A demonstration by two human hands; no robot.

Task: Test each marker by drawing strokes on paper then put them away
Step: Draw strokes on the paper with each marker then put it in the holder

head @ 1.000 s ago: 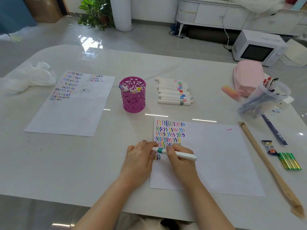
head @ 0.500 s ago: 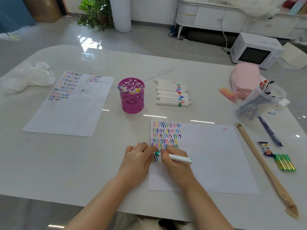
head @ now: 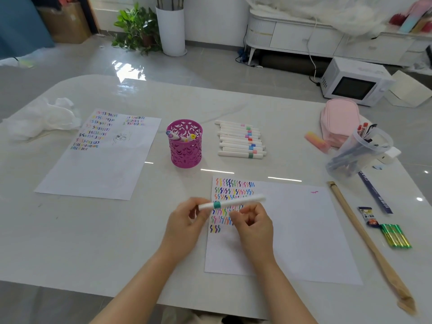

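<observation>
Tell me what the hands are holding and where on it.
A teal-banded marker. The left hand pinches its white end left of the band. The right hand curls just under the barrel, and its grip is unclear.

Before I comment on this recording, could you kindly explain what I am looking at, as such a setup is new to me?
There is no machine: a person wears one camera on the head, looking forward and down, so the arms at the bottom are their own. The left hand grips a white marker with a teal band above a sheet of paper part filled with coloured squiggles. The right hand sits just under the marker, curled; whether it grips it is unclear. On the white table lie a second marked sheet, a purple pen cup holding a few markers, a row of white markers, a pink pouch, a clear jug of pens and a wooden stick.
</observation>
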